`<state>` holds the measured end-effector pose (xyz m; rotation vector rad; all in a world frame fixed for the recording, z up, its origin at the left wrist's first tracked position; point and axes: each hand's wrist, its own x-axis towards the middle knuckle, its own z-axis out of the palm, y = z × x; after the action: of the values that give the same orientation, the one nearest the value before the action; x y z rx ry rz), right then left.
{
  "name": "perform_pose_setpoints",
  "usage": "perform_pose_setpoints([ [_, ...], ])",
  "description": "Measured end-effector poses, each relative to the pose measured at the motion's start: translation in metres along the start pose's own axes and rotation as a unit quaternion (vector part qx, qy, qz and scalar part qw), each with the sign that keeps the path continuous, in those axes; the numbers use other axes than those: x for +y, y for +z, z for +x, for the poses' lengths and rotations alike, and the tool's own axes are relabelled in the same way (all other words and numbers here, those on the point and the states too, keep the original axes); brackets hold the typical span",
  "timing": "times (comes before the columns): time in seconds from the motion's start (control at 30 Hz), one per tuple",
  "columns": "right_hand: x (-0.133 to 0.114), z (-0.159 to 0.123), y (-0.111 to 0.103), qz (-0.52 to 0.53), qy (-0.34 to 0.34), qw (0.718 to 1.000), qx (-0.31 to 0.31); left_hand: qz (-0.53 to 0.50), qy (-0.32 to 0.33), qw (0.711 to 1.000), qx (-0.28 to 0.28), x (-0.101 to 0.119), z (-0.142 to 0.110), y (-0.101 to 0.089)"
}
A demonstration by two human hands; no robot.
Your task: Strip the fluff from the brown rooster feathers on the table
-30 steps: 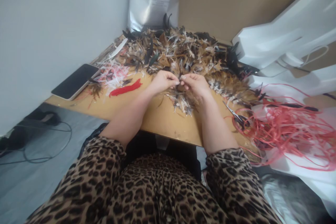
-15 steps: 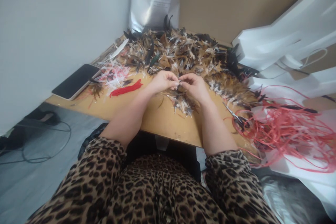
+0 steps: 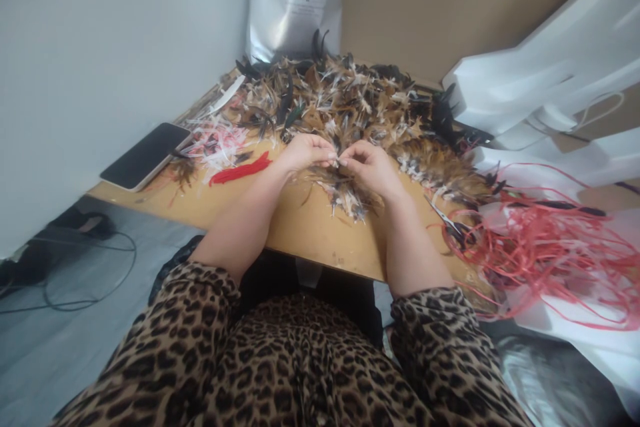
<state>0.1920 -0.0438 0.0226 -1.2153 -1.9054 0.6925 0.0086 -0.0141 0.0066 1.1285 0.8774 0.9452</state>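
Observation:
Above the table, my left hand [image 3: 311, 151] and my right hand [image 3: 371, 165] face each other with thumb and forefinger pinched. Between the fingertips is a small feather [image 3: 337, 161] with a pale quill end; its outline blends into the feathers behind. A heap of brown, black and white feathers [image 3: 350, 97] lies just beyond my hands. Under my wrists rests a smaller cluster of feathers [image 3: 349, 203], white quills toward me. A bundle of red thread [image 3: 241, 169] lies left of my left wrist.
On the left are a phone [image 3: 145, 155] and pink-white quill scraps [image 3: 217, 140]. Scissors [image 3: 451, 221] and tangled red cord [image 3: 555, 247] lie on the right, below a white machine [image 3: 545, 67]. A silver bag [image 3: 297, 20] stands behind the wooden table [image 3: 320, 237].
My fingertips have parted slightly, the left shifting a little left. The pale bit between them shows a little lower. Everything else stays in place.

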Motion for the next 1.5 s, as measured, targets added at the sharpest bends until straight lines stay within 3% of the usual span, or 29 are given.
perform_pose_setpoints([
  [0.13,-0.002,-0.001,0.000,0.014,0.013,1.000,-0.016,-0.028,-0.016,0.999,-0.010,-0.004,0.002,-0.002],
  [0.33,-0.005,-0.002,0.007,0.139,0.090,0.986,0.000,0.046,0.009,0.998,-0.029,-0.001,-0.001,0.000],
  [0.53,0.005,-0.002,0.016,0.100,0.098,0.990,-0.018,0.101,0.046,0.994,-0.025,0.001,-0.002,0.005],
  [0.67,0.013,0.000,0.021,0.103,0.122,0.987,0.001,0.125,0.084,0.989,-0.006,-0.007,0.002,0.007],
  [1.0,0.017,0.002,0.024,0.089,0.163,0.982,0.034,0.332,0.219,0.916,0.056,-0.010,-0.001,0.007],
  [1.5,0.025,0.003,0.027,0.142,0.139,0.980,0.029,0.400,0.272,0.874,0.045,-0.012,0.004,0.003],
])
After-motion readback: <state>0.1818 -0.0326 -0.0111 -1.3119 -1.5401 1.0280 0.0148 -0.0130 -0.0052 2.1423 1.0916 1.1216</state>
